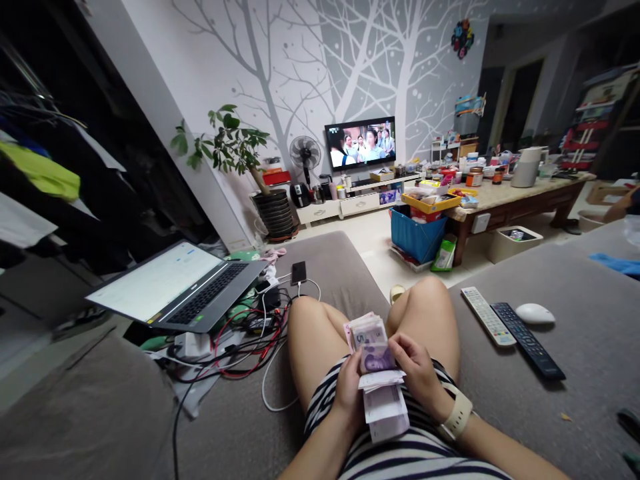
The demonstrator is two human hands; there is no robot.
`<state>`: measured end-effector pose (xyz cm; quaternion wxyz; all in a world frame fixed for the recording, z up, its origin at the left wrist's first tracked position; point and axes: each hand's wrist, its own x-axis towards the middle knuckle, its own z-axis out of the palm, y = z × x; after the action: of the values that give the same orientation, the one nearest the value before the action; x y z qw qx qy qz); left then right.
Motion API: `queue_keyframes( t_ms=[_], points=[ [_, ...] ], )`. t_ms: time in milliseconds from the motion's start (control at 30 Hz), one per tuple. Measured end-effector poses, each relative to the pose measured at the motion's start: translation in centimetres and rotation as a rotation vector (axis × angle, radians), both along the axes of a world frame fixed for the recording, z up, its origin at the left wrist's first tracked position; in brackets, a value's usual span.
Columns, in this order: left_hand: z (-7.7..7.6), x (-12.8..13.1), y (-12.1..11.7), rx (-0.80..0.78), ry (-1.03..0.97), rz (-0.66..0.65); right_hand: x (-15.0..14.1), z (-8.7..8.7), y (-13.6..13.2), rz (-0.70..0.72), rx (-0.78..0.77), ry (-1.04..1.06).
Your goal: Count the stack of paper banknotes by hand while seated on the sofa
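A wad of banknotes [379, 360] is held over my lap, purple notes showing a portrait and a figure 5, with pinkish edges at the far end. My left hand [349, 385] is closed round its left side, thumb along the notes. At the right edge, my right hand [416, 363] has thumb and fingertips pinched together on the uppermost purple note. Folded-over ends of the notes [386, 403] hang toward my body above the striped clothing. A pale watch [457, 413] is on my right wrist.
An open laptop [210, 297] lies left on the sofa amid tangled cables [250, 347] and a phone [299, 272]. Right of my leg are a white remote [487, 317], a black remote [529, 341] and a white mouse [535, 313]. Farther off stands a cluttered table [493, 195].
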<state>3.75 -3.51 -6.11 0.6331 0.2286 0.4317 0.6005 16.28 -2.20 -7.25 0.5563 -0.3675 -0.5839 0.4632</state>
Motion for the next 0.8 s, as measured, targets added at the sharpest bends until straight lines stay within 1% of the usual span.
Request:
queue_keyframes(
  t_ms=[467, 567, 667, 800],
  points=[
    [0.1, 0.0, 0.1, 0.01, -0.01, -0.027, 0.1, -0.3, 0.0, -0.02, 0.008, -0.01],
    [-0.3, -0.1, 0.2, 0.016, -0.026, -0.027, 0.1, -0.5, 0.0, -0.02, 0.001, 0.004],
    [-1.0, -0.2, 0.5, -0.003, -0.102, -0.053, 0.2, -0.6, 0.0, -0.001, -0.012, 0.013],
    [-1.7, -0.2, 0.7, 0.02, -0.205, -0.086, 0.2, -0.4, -0.1, 0.107, -0.009, 0.001]
  ],
)
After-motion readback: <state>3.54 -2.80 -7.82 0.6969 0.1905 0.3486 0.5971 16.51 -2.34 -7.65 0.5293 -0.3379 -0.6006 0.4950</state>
